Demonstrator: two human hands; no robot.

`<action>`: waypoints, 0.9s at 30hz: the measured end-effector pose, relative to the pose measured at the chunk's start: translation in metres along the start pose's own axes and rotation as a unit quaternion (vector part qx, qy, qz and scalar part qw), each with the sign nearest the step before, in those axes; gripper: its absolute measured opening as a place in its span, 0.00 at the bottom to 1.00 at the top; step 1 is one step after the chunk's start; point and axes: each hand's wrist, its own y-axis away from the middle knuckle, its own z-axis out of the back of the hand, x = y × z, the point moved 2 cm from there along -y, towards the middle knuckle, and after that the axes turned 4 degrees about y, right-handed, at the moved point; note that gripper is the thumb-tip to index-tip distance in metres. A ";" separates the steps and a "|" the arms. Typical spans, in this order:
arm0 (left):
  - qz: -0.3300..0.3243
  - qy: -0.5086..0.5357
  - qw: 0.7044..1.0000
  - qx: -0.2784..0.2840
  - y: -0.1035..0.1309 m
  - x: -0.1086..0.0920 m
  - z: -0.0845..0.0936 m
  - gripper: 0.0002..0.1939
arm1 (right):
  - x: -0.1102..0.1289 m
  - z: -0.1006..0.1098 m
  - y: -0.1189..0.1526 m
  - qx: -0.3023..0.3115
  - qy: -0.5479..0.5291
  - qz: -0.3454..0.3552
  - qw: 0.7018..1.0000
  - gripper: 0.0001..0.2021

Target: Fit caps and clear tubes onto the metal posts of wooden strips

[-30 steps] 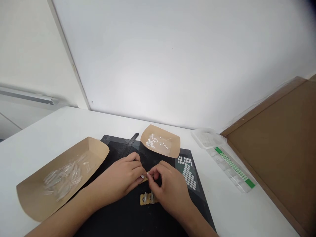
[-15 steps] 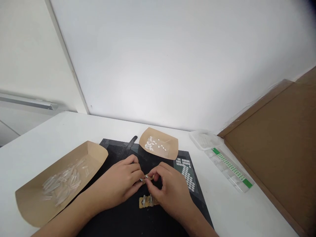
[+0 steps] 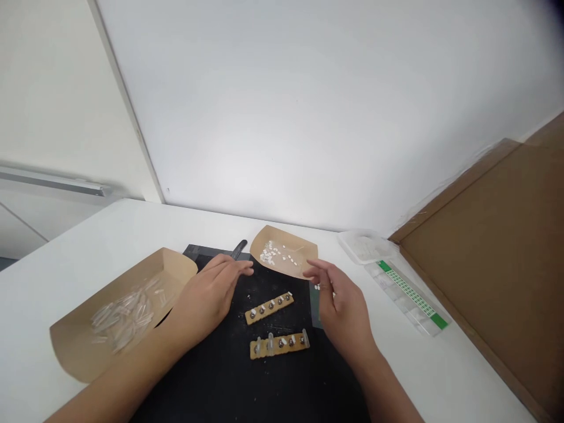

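My left hand (image 3: 211, 296) hovers over the left side of the black mat (image 3: 220, 382), fingers stretched out and holding nothing. On the other side my right hand (image 3: 343, 302) is raised, its fingers loosely bent and apart, with nothing seen in it. Between the hands lie two wooden strips with round metal studs. White bits sit on the studs of the far strip (image 3: 266, 312). The near strip (image 3: 287, 349) has clear nail tips standing at both ends and white bits on its middle studs. A black nail file (image 3: 239, 249) is partly hidden behind my left hand.
A large cardboard tray (image 3: 70, 343) of clear nail tips stands at left. The smaller cardboard tray (image 3: 308, 249) behind the mat holds white bits. To the right are a clear case with a green label (image 3: 414, 296), a clear plastic container (image 3: 368, 248) and a brown cardboard panel (image 3: 484, 264).
Both hands have let go of the far strip and moved apart, left hand up and leftward, right hand up and rightward. Both strips now show in full; the right hand covers the white-tab sheet.
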 end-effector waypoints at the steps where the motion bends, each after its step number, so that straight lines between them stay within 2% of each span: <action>1: 0.001 -0.004 1.000 -0.001 0.000 -0.001 0.000 0.24 | -0.001 0.002 -0.001 -0.013 -0.004 -0.002 1.000 0.16; 3: -0.004 -0.013 1.000 0.012 0.000 -0.004 -0.001 0.33 | -0.001 0.006 -0.002 -0.043 -0.011 -0.005 0.999 0.17; 5: -0.013 -0.015 1.000 0.020 0.000 -0.008 0.000 0.32 | 0.001 0.010 -0.003 -0.072 -0.005 -0.001 0.997 0.17; 8: -0.023 -0.010 1.000 0.019 -0.002 -0.015 0.003 0.12 | 0.003 0.015 -0.003 -0.066 0.027 0.013 0.997 0.09; 9: -0.027 -0.012 0.999 0.017 -0.003 -0.017 0.004 0.06 | 0.003 0.015 -0.002 -0.048 0.041 0.017 0.998 0.11; 10: -0.032 -0.017 0.999 0.016 -0.003 -0.018 0.004 0.05 | 0.003 0.016 0.000 -0.027 0.054 0.022 0.998 0.15; 12: -0.050 -0.024 0.998 0.014 -0.003 -0.019 0.004 0.10 | 0.002 0.016 0.002 0.009 0.074 0.034 0.997 0.19; 14: -0.069 -0.024 0.997 0.015 -0.003 -0.018 0.003 0.11 | 0.000 0.016 0.004 0.028 0.079 0.044 0.996 0.19; 19: -0.110 -0.028 0.993 0.018 -0.001 -0.012 -0.003 0.10 | -0.003 0.013 0.005 0.044 0.048 0.065 0.996 0.15; 21: -0.122 -0.030 0.992 0.020 0.000 -0.013 -0.004 0.16 | -0.003 0.012 0.005 0.036 0.036 0.065 0.997 0.17; 24: -0.136 -0.020 0.990 0.044 0.002 -0.022 -0.005 0.27 | -0.004 0.014 0.004 -0.003 0.013 0.053 0.998 0.20; 27: -0.129 0.019 0.988 0.086 0.004 -0.038 -0.008 0.26 | -0.004 0.015 0.003 0.010 0.006 0.059 0.998 0.12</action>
